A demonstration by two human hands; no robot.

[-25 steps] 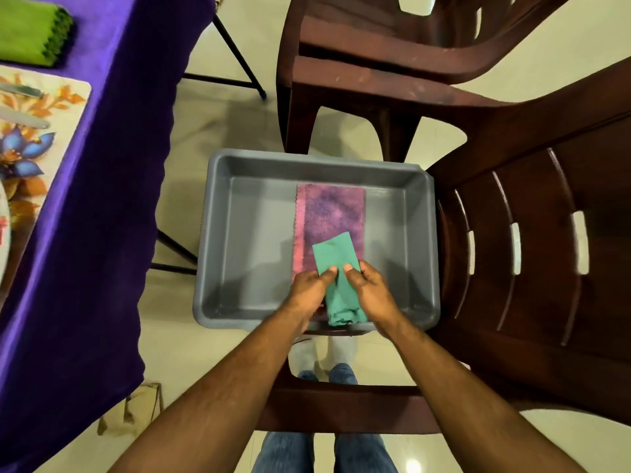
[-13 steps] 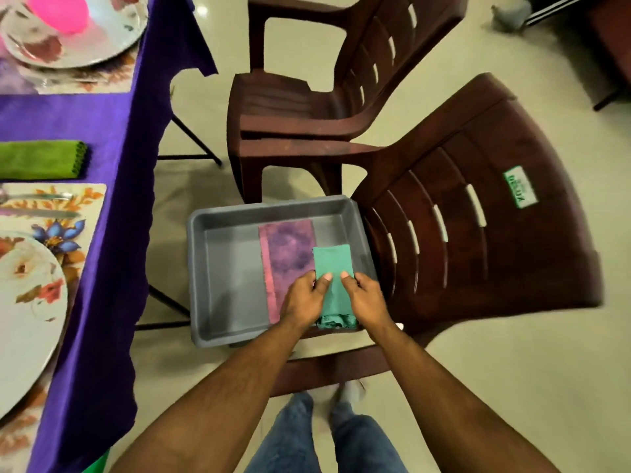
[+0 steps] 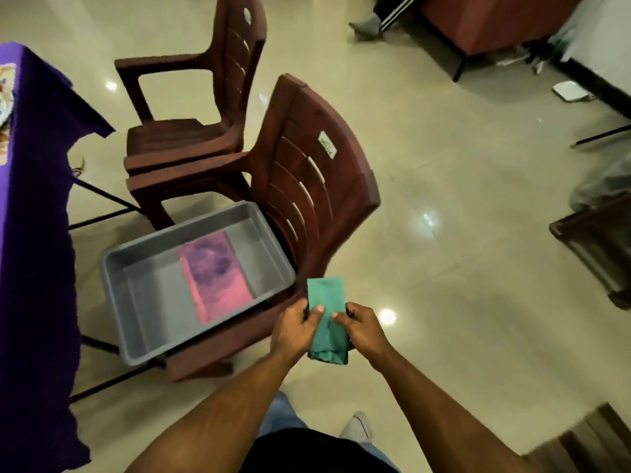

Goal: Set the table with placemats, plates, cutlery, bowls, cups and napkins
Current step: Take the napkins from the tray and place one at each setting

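Green cloth, a folded napkin [image 3: 326,314], sits low and centre in the frame, held up in the air between both hands, clear of the tub and over the floor [image 3: 478,206]. The left hand [image 3: 295,327] grips its left edge, thumb pressed on the top face and the other fingers curled underneath. The right hand [image 3: 362,327] pinches the right edge the same way, thumb on top. The lower end of the napkin bunches a little below the hands.

To the left of the hands, a grey tub [image 3: 136,308] rests on the seat of a brown chair [image 3: 307,186]. A pink and purple cloth [image 3: 215,271] lies flat on the tub's bottom. A second brown chair [image 3: 205,107] stands behind it, in the upper left of the frame.

Along the left edge hangs a purple tablecloth [image 3: 34,233] over the surface, with the black legs showing below it. At the bottom edge are the person's jeans and one white shoe [image 3: 356,426].
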